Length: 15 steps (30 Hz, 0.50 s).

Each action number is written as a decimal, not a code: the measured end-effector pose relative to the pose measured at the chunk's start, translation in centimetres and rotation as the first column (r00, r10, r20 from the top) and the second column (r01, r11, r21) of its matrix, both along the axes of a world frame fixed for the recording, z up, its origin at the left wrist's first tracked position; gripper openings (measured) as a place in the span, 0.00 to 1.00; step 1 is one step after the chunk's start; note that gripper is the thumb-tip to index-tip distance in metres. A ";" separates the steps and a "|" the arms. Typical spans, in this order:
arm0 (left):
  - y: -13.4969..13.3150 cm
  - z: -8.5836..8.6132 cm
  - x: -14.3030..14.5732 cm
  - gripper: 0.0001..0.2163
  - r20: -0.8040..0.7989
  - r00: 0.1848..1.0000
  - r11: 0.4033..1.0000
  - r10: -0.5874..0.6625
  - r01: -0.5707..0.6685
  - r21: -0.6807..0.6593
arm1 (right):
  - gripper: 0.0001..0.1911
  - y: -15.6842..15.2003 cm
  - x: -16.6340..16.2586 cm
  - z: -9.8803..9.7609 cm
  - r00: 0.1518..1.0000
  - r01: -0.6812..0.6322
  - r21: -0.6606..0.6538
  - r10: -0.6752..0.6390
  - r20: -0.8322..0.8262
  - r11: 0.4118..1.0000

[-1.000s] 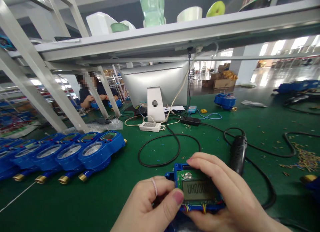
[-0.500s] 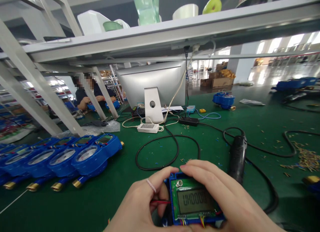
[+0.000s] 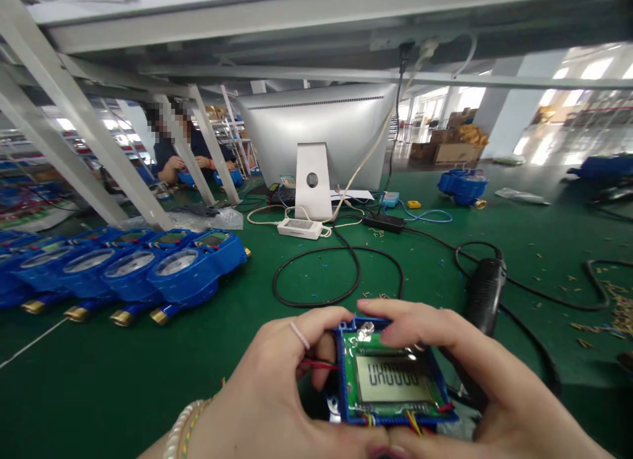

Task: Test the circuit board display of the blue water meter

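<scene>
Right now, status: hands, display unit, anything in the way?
Left hand and right hand gripping display unit. Screen showing characters, green board exposed. Possibly in the way: black tool beyond right hand.

Bench, one, green top (image 3: 237, 304). Overhead shelf (image 3: 316, 17), one, pale, spanning the bench; slanting metal legs (image 3: 86, 116), left. Column (image 3: 509, 109), pale, right. Cardboard boxes (image 3: 457, 152), stacked, near column. Floor (image 3: 539, 139), glossy, reflecting bright white light. Windows (image 3: 596, 70), far right, glaring. Storage racks (image 3: 230, 113), distant, left.
</scene>
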State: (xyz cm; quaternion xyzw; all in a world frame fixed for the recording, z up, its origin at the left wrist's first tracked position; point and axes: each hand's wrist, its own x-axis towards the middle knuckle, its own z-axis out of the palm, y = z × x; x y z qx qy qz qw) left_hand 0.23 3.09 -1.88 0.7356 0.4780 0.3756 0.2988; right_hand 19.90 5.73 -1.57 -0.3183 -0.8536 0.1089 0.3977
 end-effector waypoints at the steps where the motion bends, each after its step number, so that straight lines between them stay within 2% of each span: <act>1: 0.0 0.2 0.0 0.28 0.019 1.000 0.999 0.011 -0.010 -0.035 | 0.15 -0.1 0.1 -0.1 1.000 -0.022 -0.027 0.022 -0.015 0.999; 4: -0.1 0.7 -0.2 0.27 0.076 0.997 0.986 0.011 0.002 -0.169 | 0.12 -0.2 0.5 -0.2 0.991 -0.119 -0.120 0.110 -0.077 0.986; 7: -0.2 1.0 -0.4 0.26 0.087 0.996 0.959 -0.006 0.030 -0.281 | 0.14 -0.2 0.7 -0.2 0.981 -0.184 -0.167 0.172 -0.088 0.969; 15: 0.0 0.5 -0.6 0.27 0.202 0.978 0.956 -0.046 0.102 -0.275 | 0.14 -0.1 0.7 -0.1 0.968 -0.250 -0.176 0.244 -0.055 0.952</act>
